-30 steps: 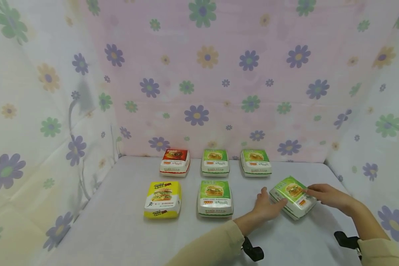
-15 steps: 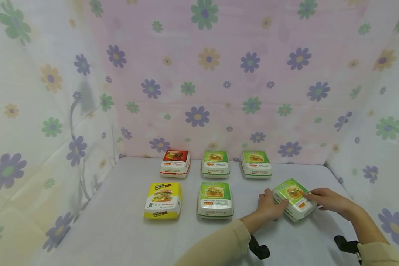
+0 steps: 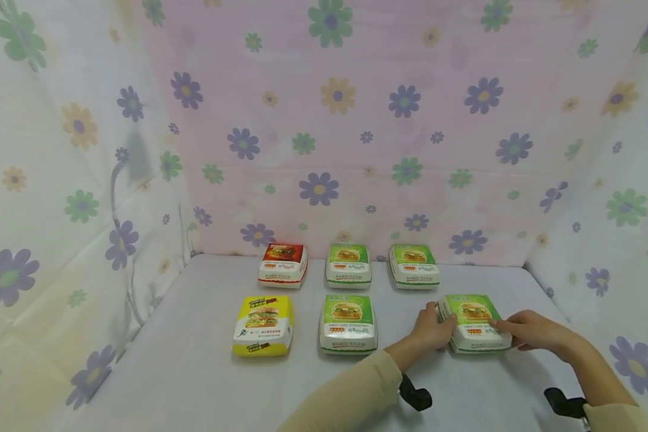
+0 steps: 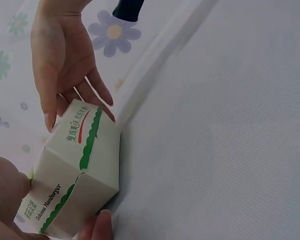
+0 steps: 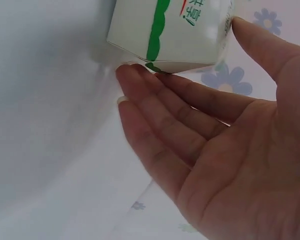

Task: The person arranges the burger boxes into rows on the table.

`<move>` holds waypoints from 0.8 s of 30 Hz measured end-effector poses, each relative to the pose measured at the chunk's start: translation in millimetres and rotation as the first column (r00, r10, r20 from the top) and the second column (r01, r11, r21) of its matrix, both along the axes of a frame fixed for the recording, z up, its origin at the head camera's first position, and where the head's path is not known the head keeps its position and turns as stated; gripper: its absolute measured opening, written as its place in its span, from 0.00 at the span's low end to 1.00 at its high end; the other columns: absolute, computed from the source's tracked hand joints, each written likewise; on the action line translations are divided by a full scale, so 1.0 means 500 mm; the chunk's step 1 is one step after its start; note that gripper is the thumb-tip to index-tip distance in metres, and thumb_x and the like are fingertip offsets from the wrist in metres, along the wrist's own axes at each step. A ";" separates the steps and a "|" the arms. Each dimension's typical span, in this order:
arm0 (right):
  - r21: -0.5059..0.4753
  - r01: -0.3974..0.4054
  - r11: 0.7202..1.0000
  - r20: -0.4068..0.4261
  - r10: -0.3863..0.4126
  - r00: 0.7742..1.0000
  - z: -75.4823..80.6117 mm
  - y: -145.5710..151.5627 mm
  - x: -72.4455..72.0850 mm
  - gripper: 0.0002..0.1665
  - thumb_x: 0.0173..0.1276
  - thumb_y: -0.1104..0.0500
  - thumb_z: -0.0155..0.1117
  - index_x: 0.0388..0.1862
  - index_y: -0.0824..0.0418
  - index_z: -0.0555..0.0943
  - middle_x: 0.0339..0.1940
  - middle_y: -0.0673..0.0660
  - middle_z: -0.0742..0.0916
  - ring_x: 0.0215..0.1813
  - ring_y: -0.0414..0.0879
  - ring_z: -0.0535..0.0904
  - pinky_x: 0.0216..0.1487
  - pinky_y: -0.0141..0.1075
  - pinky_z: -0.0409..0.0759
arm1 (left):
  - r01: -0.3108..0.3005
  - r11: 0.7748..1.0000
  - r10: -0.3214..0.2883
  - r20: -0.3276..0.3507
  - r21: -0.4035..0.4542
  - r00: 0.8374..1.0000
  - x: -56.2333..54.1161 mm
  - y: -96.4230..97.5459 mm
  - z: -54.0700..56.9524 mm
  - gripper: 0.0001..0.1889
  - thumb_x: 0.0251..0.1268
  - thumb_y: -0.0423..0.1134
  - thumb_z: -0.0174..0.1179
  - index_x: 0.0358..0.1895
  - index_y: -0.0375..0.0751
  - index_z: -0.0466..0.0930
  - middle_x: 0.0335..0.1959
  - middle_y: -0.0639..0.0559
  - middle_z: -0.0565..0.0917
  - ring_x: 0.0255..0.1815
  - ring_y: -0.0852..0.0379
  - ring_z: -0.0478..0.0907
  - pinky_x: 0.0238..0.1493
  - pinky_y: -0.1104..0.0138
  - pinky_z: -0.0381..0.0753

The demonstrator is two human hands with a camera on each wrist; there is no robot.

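Note:
A green-and-white hamburger box sits at the right end of the front row, squared up with the boxes beside it. My left hand holds its left side, the thumb on the lid's edge. On the opposite side my right hand grips the box with its thumb at the top edge. In the left wrist view the white side of the box shows a green wavy band, and the left hand is partly cut off. The right wrist view shows the right fingers along the box's lower edge.
To the left lie another green box and a yellow box. The back row has a red box and two green ones, a middle box and a right-hand box. Flowered cloth encloses the white table.
Between both hands the box has turned from a slanted position to straight, its front edge now facing me. The left hand has moved slightly left since half a second ago; the other boxes have stayed put.

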State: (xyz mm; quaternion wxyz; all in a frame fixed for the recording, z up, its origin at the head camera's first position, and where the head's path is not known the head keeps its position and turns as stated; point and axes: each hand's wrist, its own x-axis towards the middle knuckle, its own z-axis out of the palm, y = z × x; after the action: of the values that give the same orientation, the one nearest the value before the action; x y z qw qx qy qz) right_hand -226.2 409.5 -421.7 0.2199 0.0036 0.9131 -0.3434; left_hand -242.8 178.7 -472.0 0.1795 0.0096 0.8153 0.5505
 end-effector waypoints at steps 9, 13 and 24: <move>-0.105 -0.006 0.995 0.006 0.006 1.000 0.006 0.020 -0.003 0.41 0.85 0.43 0.45 0.65 0.85 0.68 0.58 0.73 0.82 0.56 0.61 0.82 0.54 0.53 0.84 | -0.008 0.994 -0.001 -0.082 -0.105 0.997 0.013 -0.001 0.000 0.43 0.69 0.62 0.60 0.76 0.34 0.61 0.70 0.37 0.69 0.73 0.45 0.67 0.72 0.53 0.69; -0.154 0.000 0.988 -0.009 -0.002 1.000 -0.003 0.021 -0.006 0.41 0.85 0.45 0.44 0.68 0.85 0.64 0.59 0.70 0.81 0.57 0.58 0.80 0.55 0.51 0.84 | -0.023 0.992 0.012 -0.086 -0.121 0.996 0.018 0.001 0.005 0.44 0.67 0.61 0.63 0.75 0.35 0.62 0.69 0.37 0.70 0.71 0.45 0.69 0.71 0.53 0.71; -0.222 0.019 0.975 0.038 -0.011 0.999 -0.017 0.014 -0.001 0.37 0.85 0.47 0.46 0.60 0.86 0.72 0.44 0.57 0.85 0.46 0.48 0.82 0.49 0.43 0.86 | 0.005 0.999 -0.008 -0.058 -0.044 0.998 0.010 -0.001 0.005 0.30 0.71 0.52 0.63 0.71 0.42 0.71 0.60 0.43 0.75 0.56 0.53 0.75 0.61 0.58 0.77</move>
State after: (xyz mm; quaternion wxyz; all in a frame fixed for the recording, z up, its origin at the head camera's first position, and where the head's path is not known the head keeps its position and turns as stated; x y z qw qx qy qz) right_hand -226.7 416.7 -430.2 0.2330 -0.0080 0.8648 -0.4447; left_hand -238.1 178.1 -469.7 0.1578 0.0242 0.8321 0.5312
